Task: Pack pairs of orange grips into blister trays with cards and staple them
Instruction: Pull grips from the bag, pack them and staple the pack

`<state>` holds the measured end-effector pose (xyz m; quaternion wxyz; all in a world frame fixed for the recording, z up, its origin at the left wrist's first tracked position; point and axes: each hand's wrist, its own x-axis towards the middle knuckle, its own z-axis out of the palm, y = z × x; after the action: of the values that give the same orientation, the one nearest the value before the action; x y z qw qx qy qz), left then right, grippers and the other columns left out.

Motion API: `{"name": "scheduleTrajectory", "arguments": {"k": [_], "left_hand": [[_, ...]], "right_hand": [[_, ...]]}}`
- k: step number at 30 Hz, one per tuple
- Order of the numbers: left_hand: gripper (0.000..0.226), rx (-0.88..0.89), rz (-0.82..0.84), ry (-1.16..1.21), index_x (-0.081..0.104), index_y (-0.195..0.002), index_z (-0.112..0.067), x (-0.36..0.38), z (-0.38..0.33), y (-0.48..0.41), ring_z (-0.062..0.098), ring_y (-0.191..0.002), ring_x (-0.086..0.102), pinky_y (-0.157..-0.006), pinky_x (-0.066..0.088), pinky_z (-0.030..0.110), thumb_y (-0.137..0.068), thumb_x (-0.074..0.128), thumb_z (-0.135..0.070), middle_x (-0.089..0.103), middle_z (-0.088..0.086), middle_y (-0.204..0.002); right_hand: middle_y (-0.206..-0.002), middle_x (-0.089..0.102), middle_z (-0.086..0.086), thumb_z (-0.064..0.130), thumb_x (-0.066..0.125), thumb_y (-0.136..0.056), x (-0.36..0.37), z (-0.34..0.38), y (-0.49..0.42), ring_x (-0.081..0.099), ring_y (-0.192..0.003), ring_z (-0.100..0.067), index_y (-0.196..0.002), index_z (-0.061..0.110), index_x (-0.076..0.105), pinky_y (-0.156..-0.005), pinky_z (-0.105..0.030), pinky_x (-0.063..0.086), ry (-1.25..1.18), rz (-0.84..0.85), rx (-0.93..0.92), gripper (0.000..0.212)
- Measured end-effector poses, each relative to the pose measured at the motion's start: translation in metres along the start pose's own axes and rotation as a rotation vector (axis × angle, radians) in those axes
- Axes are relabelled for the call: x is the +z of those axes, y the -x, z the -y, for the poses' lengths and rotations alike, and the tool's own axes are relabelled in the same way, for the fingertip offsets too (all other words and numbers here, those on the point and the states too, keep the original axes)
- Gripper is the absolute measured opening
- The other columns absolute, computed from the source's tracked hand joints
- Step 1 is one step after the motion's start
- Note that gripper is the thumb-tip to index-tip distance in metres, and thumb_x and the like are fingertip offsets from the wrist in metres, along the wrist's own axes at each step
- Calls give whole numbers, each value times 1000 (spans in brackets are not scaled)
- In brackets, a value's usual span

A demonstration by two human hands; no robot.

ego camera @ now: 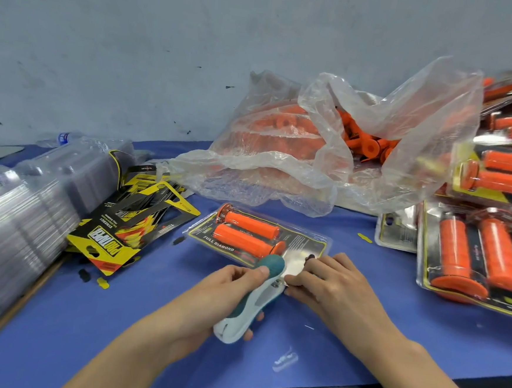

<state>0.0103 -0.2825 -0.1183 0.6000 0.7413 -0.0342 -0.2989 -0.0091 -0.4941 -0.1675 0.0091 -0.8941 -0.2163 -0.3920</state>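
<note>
Left hand curls round the stapler; right hand, just beside its nose, pinches the blister tray edge.

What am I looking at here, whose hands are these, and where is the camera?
No machine here: these are a person's two bare hands, filmed by one camera worn on the head, looking down at a blue table. The left hand grips a white and teal stapler, its nose at the near edge of a blister pack holding two orange grips. The right hand holds that edge steady. To the left lie a stack of empty clear trays and yellow and black cards. Behind is a plastic bag of loose grips; at right, finished packs are piled.
</note>
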Motion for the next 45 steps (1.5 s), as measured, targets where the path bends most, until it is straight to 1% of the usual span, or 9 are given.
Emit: {"name": "scheduleTrajectory", "arguments": {"k": [4,8,17,25,27,29,32,38,45], "left_hand": [[56,-20,76,149,70,-110,-6,11,0,-6,22,-75,68,-59,54,30,-81,69,-54,71,10,-88],[65,-43,102,243,72,-111,-2,15,0,-12,26,-73,62,-59,53,30,-80,65,-59,68,17,-91],[58,-83,160,180,71,-105,-4,13,-4,-19,24,-64,61,-51,50,26,-86,61,-58,67,16,-84],[56,-71,156,123,72,-92,-7,12,-1,-23,23,-60,60,-50,49,27,-80,66,-62,65,14,-80],[55,-65,146,113,72,-87,-8,14,-1,-24,22,-58,60,-49,49,27,-79,66,-62,65,13,-77],[55,-60,136,106,72,-88,-7,15,-1,-24,21,-57,59,-48,49,26,-80,64,-61,64,12,-75],[59,-56,122,90,69,-98,-4,16,-1,-24,20,-57,59,-49,49,25,-84,62,-61,64,11,-75],[49,-73,128,92,68,-96,-6,14,-1,-27,19,-54,58,-47,48,25,-91,58,-54,63,10,-73],[49,-87,174,107,70,-94,-7,11,1,-31,20,-56,60,-48,50,26,-88,62,-55,66,11,-74]], "right_hand": [[-66,54,9,35,81,-78,1,-2,1,52,-62,-16,-70,21,55,-66,-25,31,-71,-3,11,31],[-68,52,8,37,75,-81,1,-2,2,51,-64,-16,-69,21,52,-65,-28,35,-46,-21,-18,31],[-67,51,7,36,51,-92,-3,3,0,50,-62,-17,-67,20,54,-63,-29,37,-19,-47,-48,30],[-71,51,6,39,53,-94,-1,5,3,48,-64,-17,-70,20,51,-63,-30,39,-32,-41,-54,31],[-79,54,5,40,55,-94,0,5,3,51,-69,-18,-75,20,52,-65,-32,43,-60,-20,-33,27],[-99,58,4,41,63,-87,0,5,2,57,-86,-18,-93,21,55,-76,-32,46,-133,6,41,22],[-124,59,3,35,80,-74,0,6,0,58,-110,-15,-128,20,54,-93,-30,46,-129,111,90,62],[-108,64,0,18,86,-66,-1,8,-4,61,-94,-17,-122,12,64,-90,-26,39,-144,116,95,61],[-105,64,0,15,85,-65,-4,10,-2,65,-93,-21,-120,14,65,-85,-26,47,-177,147,108,59]]}}
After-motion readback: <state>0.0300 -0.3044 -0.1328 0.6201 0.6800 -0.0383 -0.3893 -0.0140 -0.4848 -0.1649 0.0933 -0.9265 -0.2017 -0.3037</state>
